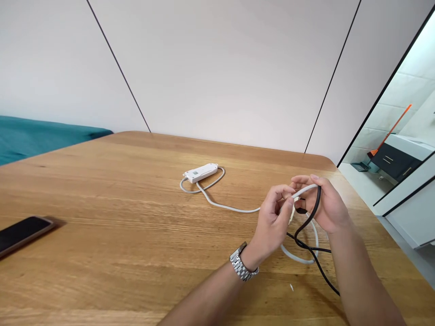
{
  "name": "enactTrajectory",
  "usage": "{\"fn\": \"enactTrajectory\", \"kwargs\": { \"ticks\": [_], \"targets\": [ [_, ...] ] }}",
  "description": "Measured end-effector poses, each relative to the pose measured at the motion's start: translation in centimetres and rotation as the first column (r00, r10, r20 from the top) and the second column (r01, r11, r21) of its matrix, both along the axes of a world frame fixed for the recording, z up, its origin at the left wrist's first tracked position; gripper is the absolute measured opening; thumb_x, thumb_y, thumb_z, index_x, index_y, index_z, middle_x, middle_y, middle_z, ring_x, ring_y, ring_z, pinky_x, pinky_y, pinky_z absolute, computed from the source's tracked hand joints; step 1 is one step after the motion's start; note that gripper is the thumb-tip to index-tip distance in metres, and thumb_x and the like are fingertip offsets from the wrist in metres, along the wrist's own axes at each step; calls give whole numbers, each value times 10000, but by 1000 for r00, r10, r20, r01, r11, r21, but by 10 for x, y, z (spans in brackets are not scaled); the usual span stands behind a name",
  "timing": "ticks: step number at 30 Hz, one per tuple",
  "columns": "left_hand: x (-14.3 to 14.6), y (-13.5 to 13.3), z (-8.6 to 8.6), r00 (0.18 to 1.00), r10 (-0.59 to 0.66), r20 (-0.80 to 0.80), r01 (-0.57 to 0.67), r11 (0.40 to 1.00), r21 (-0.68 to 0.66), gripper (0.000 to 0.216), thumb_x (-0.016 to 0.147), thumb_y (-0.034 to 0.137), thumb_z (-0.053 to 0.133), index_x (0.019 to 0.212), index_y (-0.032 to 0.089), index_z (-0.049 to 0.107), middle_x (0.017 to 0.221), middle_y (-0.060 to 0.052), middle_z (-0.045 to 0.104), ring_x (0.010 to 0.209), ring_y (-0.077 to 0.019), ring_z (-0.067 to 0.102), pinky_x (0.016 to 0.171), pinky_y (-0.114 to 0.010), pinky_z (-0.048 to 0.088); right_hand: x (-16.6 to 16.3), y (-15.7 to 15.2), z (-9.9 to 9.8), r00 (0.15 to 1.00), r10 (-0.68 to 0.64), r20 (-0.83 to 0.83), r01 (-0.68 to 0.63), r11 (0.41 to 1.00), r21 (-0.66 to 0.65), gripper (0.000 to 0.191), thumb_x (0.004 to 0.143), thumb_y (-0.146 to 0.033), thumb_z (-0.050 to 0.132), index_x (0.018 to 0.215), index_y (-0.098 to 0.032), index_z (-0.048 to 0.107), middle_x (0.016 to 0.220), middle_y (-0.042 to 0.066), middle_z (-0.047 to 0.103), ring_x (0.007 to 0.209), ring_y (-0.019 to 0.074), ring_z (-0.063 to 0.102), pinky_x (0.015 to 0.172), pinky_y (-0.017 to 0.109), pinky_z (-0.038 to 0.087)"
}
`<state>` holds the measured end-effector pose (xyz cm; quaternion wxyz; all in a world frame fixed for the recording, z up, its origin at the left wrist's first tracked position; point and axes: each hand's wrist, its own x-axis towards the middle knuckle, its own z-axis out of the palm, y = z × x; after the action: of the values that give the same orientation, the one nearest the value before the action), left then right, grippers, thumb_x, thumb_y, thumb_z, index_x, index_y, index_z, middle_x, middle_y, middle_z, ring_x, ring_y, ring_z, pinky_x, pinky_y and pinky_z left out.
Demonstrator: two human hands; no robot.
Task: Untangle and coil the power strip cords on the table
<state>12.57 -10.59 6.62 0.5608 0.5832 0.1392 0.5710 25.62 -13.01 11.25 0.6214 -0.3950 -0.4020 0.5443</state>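
My left hand (274, 222), with a metal watch (242, 265) on its wrist, pinches a white cable (234, 208) at its raised end. My right hand (328, 203) faces it and grips the same white cable together with a black cable (311, 217) that loops down between the hands. The white cable runs left across the wooden table (118, 235) to a white power strip (200, 172) and also curls in a loop under my hands. The black cable trails off toward the table's near right edge.
A dark phone (22, 232) lies near the table's left edge. A teal surface (37, 136) lies behind the table at far left. The white wall stands just past the far edge. A doorway at right shows a tiled room with an orange-handled broom (390, 131).
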Motion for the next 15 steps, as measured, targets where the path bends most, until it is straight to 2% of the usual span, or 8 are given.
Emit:
{"fn": "enactTrajectory", "kwargs": {
  "ticks": [4,7,9,11,15],
  "targets": [
    [5,8,0,996,74,45,-71,994,-79,245,879,444,595,925,206,563,683,36,485,494,-63,354,467,-192,337,-2,-4,2,987,57,147,-58,998,2,284,756,-361,665,982,-191,689,899,36,679,595,126,611,476,230,464],
    [4,14,-2,996,81,48,-75,992,-103,253,863,442,612,914,201,555,656,47,463,485,-59,340,452,-183,318,1,-4,2,971,11,240,-10,1000,-5,287,774,-418,693,909,-166,672,633,-37,570,373,50,424,354,178,325],
    [0,15,-5,996,81,39,-76,990,-115,247,859,431,618,911,200,549,637,58,434,470,-53,311,434,-176,294,6,-2,2,977,-81,199,81,997,8,326,761,-475,707,772,-155,644,483,-101,374,316,21,259,307,148,193],
    [-5,16,-7,996,86,34,-80,985,-149,244,860,426,615,918,201,539,616,71,400,453,-48,284,412,-167,267,12,-1,3,978,-188,87,182,981,72,344,757,-489,709,701,-165,610,464,-124,261,317,18,179,298,138,148],
    [-18,18,-12,991,119,55,-105,972,-208,255,863,440,606,935,210,523,600,86,359,429,-41,260,378,-147,230,26,-5,10,945,-307,-114,325,921,216,273,820,-460,649,768,-193,635,485,-114,260,329,35,163,296,144,183]
  ]
}}
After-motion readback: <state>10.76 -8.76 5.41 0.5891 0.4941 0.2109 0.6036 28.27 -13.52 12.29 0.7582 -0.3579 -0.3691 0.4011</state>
